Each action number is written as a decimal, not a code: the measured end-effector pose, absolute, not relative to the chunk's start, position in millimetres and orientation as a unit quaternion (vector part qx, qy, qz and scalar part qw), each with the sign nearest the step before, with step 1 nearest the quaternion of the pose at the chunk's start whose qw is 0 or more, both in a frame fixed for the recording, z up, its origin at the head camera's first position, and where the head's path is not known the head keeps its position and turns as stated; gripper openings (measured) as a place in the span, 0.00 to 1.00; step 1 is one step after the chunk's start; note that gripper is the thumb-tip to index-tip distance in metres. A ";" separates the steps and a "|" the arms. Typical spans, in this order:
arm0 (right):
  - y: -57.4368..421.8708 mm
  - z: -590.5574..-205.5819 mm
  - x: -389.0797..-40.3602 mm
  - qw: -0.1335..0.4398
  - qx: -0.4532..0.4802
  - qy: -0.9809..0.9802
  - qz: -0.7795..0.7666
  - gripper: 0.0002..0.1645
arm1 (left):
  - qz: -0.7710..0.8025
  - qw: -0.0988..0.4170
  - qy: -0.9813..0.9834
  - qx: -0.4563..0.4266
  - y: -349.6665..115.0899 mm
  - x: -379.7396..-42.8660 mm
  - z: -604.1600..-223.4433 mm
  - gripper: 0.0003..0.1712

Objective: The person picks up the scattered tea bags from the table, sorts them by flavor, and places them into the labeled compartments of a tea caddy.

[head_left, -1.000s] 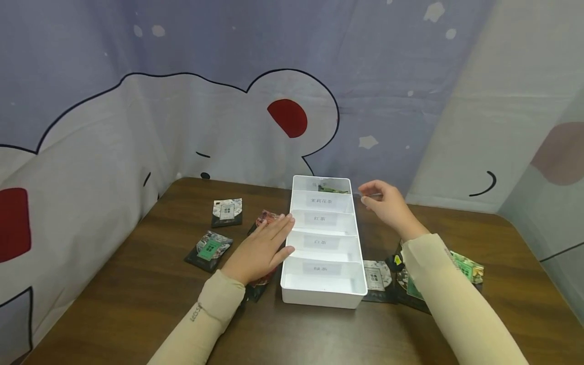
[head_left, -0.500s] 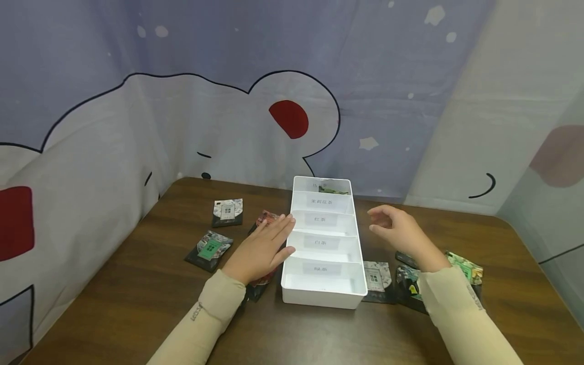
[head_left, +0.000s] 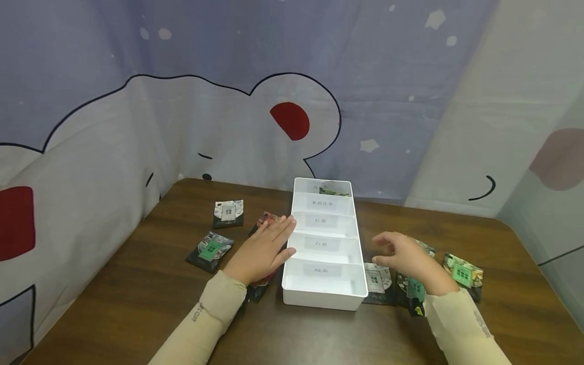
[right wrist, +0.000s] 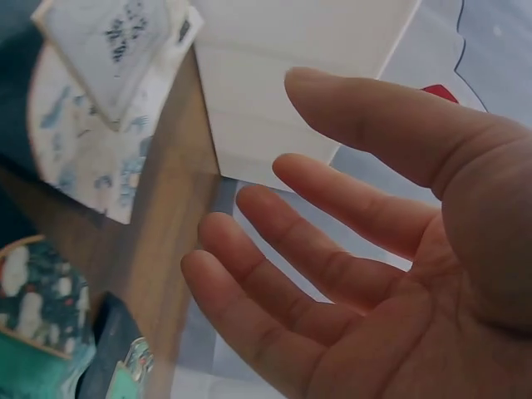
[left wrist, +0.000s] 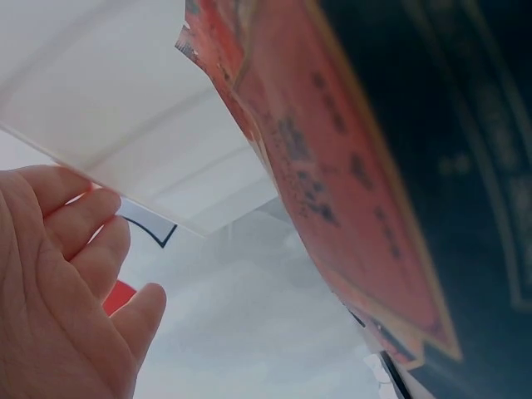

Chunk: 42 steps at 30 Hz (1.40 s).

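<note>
A long white tray (head_left: 321, 300) with several labelled compartments stands mid-table. In its far compartment a green sachet (head_left: 334, 192) shows. My left hand (head_left: 262, 251) lies with straight fingers at the tray's left rim, the fingertips touching it; a red-and-black sachet (left wrist: 341, 158) is beneath and beside that hand, partly hidden. Nothing is in my right hand (head_left: 408, 259), whose fingers are loosely bent. It hovers right of the tray, over a white-and-black sachet (head_left: 377, 281) and a green-labelled sachet (head_left: 414, 290), which it partly covers.
Further right lies another green-labelled sachet (head_left: 463, 274). On the left side of the wooden table (head_left: 137, 299) are a white-labelled sachet (head_left: 228, 213) and a green-labelled one (head_left: 210, 252). A printed curtain (head_left: 219, 126) hangs behind the table.
My right hand has come down and toward me, from beside the tray's far end to above the sachets on the right. The left hand stays where it was.
</note>
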State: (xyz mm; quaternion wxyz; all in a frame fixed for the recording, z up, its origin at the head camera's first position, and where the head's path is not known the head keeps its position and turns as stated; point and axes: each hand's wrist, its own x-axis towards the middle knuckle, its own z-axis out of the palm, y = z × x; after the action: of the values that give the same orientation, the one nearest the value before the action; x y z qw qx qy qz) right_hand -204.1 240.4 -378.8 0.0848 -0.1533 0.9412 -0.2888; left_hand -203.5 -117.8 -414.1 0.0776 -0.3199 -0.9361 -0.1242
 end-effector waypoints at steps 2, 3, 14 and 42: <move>241.5 -382.0 -202.4 0.087 -0.159 0.941 -0.286 0.28 | -0.125 0.081 -0.936 -0.320 -118.0 -203.6 -415.1 0.39; 242.0 -383.6 -201.6 0.088 -0.161 0.941 -0.285 0.28 | -0.125 0.081 -0.936 -0.320 -118.1 -203.7 -415.6 0.39; 247.6 -396.1 -199.1 0.107 -0.169 0.946 -0.254 0.20 | -0.129 0.072 -0.937 -0.318 -118.0 -203.5 -415.1 0.39; 247.7 -406.8 -200.7 0.084 -0.172 0.945 -0.266 0.07 | -0.128 0.060 -0.940 -0.311 -118.1 -204.1 -415.5 0.40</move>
State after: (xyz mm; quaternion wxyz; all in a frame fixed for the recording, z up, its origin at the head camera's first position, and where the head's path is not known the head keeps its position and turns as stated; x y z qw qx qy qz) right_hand -200.7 247.7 -406.8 0.0844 -0.1717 0.9448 -0.2660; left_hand -204.1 -118.1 -415.5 0.0602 -0.3107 -0.9399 -0.1285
